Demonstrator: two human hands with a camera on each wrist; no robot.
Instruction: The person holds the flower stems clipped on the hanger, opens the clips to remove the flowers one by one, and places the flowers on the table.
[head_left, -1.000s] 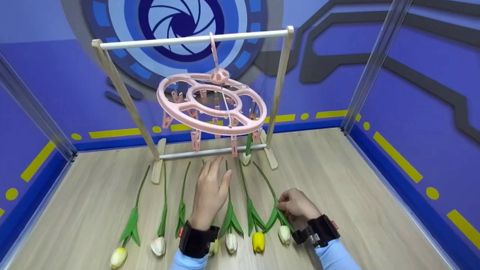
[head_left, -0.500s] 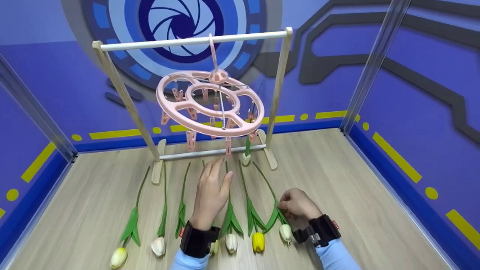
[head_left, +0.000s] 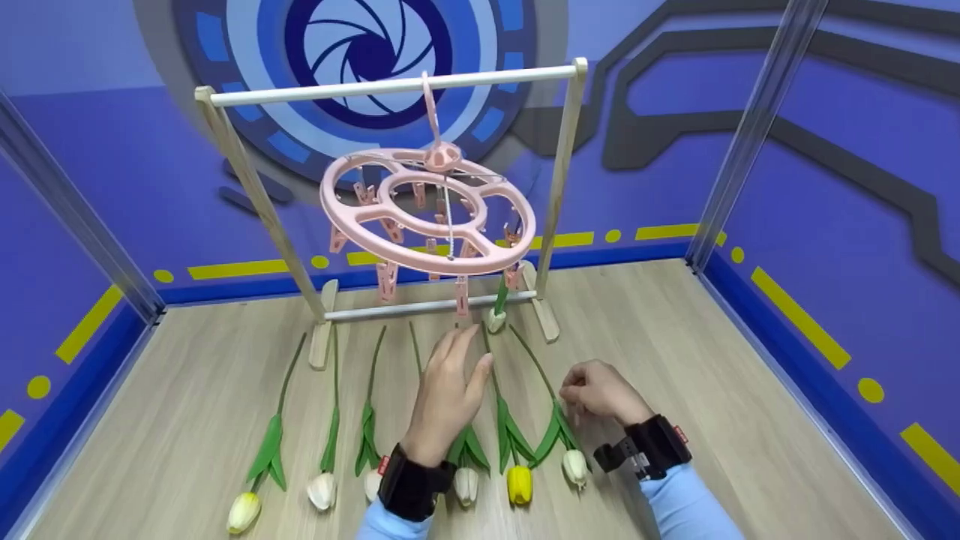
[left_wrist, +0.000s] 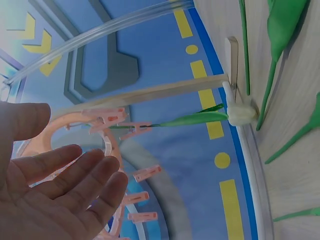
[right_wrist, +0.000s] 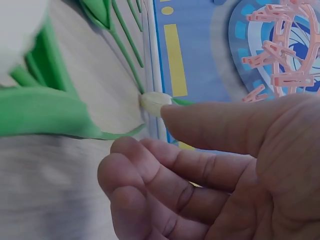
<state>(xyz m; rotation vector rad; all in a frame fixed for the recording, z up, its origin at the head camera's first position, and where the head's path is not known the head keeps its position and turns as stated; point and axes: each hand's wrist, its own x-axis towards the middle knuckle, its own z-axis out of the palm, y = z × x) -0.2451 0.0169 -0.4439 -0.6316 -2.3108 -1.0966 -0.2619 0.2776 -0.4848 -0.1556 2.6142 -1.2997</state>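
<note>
My left hand (head_left: 448,401), fingers extended, hovers over the middle of a row of artificial tulips and covers part of a white tulip (head_left: 466,486). In the left wrist view its palm shows bare. Just right of the rightmost white tulip (head_left: 575,466) is my right hand (head_left: 606,391), fingers loosely bent. The right wrist view shows a gap between thumb and fingertips, with nothing held. A pink clip hanger (head_left: 450,265) hangs above the row. From one of its clips a white tulip (head_left: 496,320) hangs head down, also seen in the left wrist view.
A wooden rack (head_left: 566,172) with a white top bar (head_left: 322,91) carries the hanger. Left of my left hand lie more tulips, among them a pale yellow one (head_left: 244,512). A bright yellow tulip (head_left: 519,484) lies between my hands. Printed blue walls (head_left: 862,187) enclose the table.
My left hand has shifted to the right over the row. My right hand has lifted slightly away from the rightmost tulip's stem. The head view has tilted a little, and the hanger sways slightly.
</note>
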